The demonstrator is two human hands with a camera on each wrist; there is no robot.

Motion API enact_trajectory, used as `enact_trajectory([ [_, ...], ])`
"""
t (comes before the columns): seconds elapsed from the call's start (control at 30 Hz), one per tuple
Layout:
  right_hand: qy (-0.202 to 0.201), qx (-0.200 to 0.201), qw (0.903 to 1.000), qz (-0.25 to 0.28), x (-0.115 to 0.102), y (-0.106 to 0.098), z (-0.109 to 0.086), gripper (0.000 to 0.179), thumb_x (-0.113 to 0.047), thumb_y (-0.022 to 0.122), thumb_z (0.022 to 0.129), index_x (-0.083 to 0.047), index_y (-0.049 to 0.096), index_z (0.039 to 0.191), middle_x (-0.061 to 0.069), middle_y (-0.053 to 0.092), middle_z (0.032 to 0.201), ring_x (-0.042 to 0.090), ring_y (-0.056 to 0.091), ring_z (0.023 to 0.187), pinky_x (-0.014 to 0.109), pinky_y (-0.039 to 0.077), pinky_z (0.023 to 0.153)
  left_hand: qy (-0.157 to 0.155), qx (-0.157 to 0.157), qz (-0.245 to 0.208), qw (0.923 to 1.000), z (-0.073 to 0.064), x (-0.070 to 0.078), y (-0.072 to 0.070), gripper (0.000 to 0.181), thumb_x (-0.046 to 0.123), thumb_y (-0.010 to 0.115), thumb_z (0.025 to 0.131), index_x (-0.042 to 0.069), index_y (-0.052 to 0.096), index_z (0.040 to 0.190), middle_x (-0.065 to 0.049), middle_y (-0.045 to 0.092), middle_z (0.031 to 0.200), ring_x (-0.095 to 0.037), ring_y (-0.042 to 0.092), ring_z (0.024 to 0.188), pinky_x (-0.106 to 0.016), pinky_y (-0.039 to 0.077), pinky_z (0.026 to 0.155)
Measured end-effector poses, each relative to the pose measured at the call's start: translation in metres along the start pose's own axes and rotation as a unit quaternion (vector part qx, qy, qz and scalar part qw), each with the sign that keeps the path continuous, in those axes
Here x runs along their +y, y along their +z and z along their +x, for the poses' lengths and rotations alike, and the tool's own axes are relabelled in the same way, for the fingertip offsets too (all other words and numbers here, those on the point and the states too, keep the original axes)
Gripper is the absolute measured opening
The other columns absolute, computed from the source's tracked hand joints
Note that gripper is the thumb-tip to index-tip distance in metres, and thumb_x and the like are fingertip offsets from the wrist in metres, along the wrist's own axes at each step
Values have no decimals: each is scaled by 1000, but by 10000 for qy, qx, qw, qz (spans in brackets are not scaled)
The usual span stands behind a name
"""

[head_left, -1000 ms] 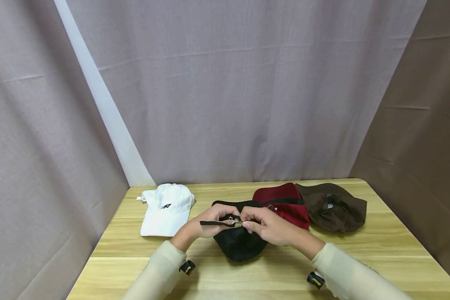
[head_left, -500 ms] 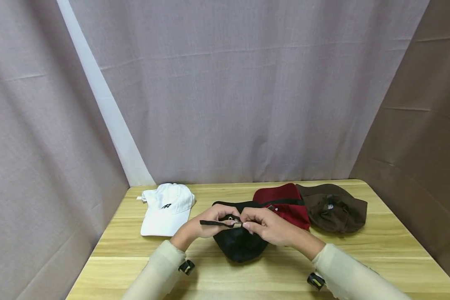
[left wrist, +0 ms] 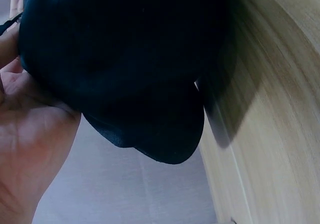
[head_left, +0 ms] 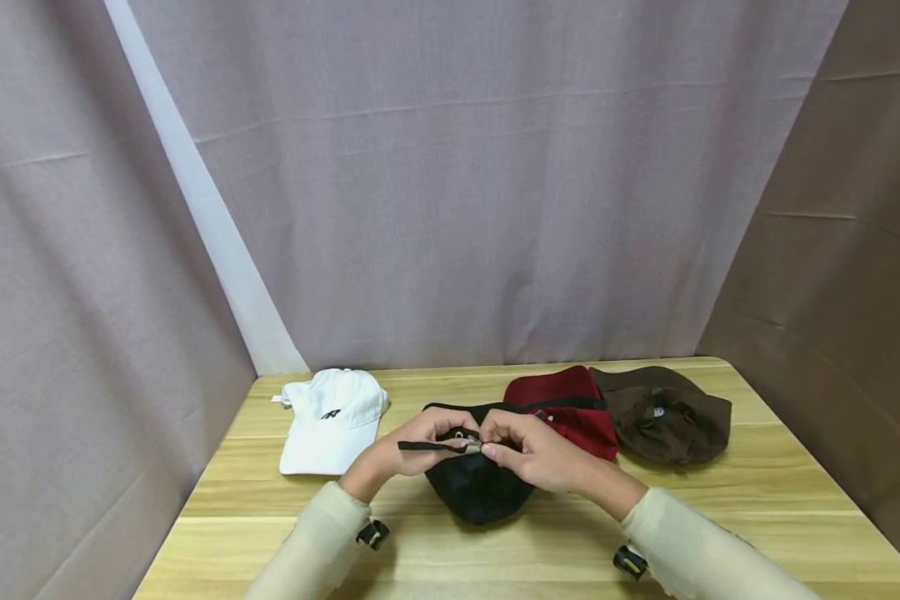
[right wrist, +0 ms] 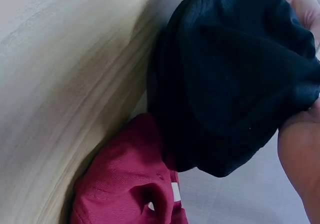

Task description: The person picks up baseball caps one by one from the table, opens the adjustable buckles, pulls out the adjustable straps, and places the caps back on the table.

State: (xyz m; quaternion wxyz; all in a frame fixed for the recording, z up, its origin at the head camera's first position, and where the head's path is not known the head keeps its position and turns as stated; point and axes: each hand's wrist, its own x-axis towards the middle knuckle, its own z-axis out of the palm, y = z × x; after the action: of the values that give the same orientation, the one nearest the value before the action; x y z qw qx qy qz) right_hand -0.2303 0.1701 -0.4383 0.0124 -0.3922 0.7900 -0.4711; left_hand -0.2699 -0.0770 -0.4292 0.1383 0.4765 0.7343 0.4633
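Pinching the strap (head_left: 420, 447) of the black cap (head_left: 476, 493) by the buckle (head_left: 473, 448), left hand (head_left: 417, 432) and right hand (head_left: 546, 454) should work slowly, well in from the bench (head_left: 450, 558)'s far edge.

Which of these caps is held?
The black cap: the left hand and right hand hold its strap. The white cap, red cap and brown cap lie on the table.

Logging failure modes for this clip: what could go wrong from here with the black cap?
1. The small clasp sits right at the left hand and right hand, so it could slip from their grip.
2. The loose end of the strap sticks out over the left hand and might snag.
3. The red cap lies close beyond the black cap; a forward move may nudge it.
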Motion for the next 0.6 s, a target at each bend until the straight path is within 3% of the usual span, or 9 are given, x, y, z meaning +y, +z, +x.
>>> enact_trajectory([
  [0.17,85,179,9989,-428,-1,2,1,11,-22,71,104,-19,60,101,-7,57,87,4,52,79,25,47,74,-32,90,8,10000,0,1,2,8,3,62,105,0,68,102,-14,65,91,-1,54,86,-18,46,80],
  [0.6,168,257,9973,-661,-3,4,5,26,-26,69,104,-21,60,81,-14,48,71,-1,46,66,19,41,62,23,169,12,9999,-1,0,3,7,2,62,104,0,69,101,-16,67,92,0,55,86,-18,47,81],
])
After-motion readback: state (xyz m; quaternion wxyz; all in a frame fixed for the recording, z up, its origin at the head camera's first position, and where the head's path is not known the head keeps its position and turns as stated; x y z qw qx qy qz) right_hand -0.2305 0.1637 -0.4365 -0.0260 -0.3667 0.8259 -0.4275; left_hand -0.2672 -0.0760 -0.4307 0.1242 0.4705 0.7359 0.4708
